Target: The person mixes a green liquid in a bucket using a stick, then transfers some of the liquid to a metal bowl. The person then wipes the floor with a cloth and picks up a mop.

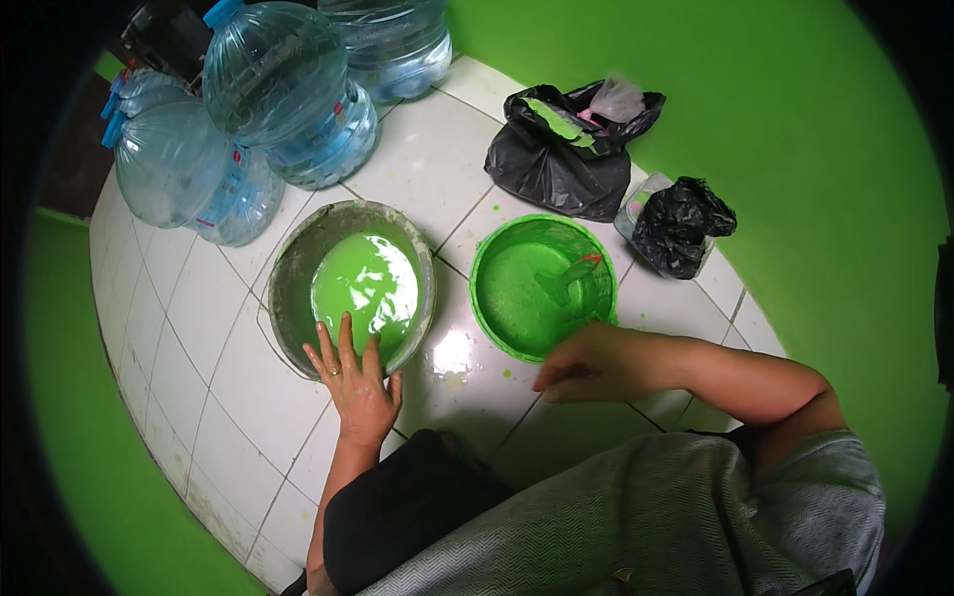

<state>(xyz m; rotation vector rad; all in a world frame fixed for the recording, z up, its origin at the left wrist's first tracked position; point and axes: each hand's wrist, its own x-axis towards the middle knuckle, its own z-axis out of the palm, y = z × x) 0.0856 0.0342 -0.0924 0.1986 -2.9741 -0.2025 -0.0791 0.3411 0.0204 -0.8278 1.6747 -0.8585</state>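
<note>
A dark, stained bucket [283,323] stands on the tiles and holds glossy light-green liquid [338,288]. Its near rim is under my left hand [360,389], whose fingers are spread and empty, with a ring on one of them. To the right is a green bucket [477,283], coated inside with green paint; a paint-covered stick or brush with a red end [568,283] leans inside it. Beside that bucket's near rim hangs my right hand [581,366]. Its fingers are loosely bent and apart, with nothing visible between them.
Large clear water bottles [283,89] with blue caps stand at the far left. Behind the green bucket sit a black plastic bag [556,169] and a small clear container [646,199] with a crumpled black bag [684,226]. A green wall [755,119] borders the white tiled floor [214,397].
</note>
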